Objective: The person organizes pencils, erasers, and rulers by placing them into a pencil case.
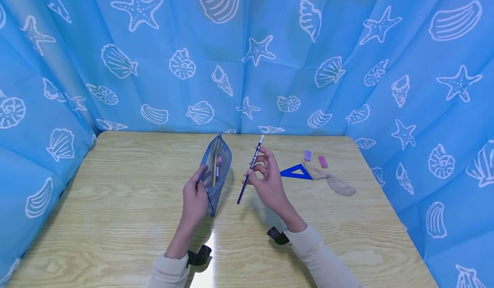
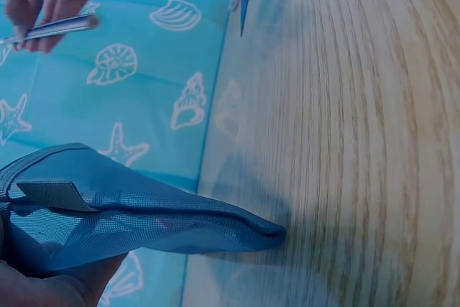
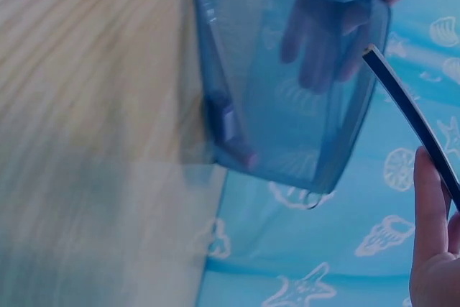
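Note:
My left hand (image 1: pixel 194 198) grips the near left side of a blue mesh pencil pouch (image 1: pixel 217 198), which is unzipped and held upright. Inside it are a yellow pencil (image 1: pixel 215 170) and a pink piece (image 1: pixel 219 161), with a small purple-and-white item beside them. To the right of the pouch, my right hand (image 1: pixel 271 186) pinches a dark patterned pencil (image 1: pixel 247 179) between thumb and fingers. That pencil slants, white end up and away, its lower end apart from the pouch. Through the mesh in the right wrist view, left fingers (image 3: pixel 309 48) show behind the pouch.
On the table (image 1: pixel 135 202), right of my right hand, lie a blue set square (image 1: pixel 285 173), a clear set square (image 1: pixel 314 171) and a clear protractor (image 1: pixel 341 186). A purple eraser (image 1: pixel 307 155) and a pink eraser (image 1: pixel 323 162) lie behind them. A blue shell-print curtain (image 1: pixel 216 43) surrounds the table.

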Motion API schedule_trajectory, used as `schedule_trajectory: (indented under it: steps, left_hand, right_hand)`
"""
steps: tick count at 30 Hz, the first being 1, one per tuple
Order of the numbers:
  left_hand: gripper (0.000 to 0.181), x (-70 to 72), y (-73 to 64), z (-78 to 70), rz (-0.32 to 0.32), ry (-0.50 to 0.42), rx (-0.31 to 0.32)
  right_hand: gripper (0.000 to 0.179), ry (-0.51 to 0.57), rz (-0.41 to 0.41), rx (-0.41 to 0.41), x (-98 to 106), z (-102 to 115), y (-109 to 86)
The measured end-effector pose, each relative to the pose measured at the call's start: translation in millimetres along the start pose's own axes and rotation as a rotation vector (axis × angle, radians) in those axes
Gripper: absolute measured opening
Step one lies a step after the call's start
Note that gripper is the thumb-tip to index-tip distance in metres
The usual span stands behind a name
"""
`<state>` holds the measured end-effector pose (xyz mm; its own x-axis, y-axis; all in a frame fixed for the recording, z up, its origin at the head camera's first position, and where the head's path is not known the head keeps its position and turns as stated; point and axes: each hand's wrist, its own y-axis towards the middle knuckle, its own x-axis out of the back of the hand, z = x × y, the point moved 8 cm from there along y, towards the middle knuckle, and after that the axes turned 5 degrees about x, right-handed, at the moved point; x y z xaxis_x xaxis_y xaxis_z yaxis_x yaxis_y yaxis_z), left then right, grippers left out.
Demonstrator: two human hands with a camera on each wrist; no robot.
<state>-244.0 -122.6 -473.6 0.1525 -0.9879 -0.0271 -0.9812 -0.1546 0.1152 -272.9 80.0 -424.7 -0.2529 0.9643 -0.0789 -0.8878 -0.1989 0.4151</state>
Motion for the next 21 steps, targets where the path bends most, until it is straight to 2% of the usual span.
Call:
schedule_trajectory:
  steps: [8,21]
  left_hand:
    - [0.051,1.7,-1.0,0.2,-0.007,0.014,0.011]
    - [0.051,1.6,-2.4,-2.7,0.002,0.069,-0.010]
  right_hand:
    - [0.056,0.064,-0.031,0.063,-5.1,20.9,7.5]
    - [0.055,0.056,-0.054,0.138,-12.1,26.6,32.3]
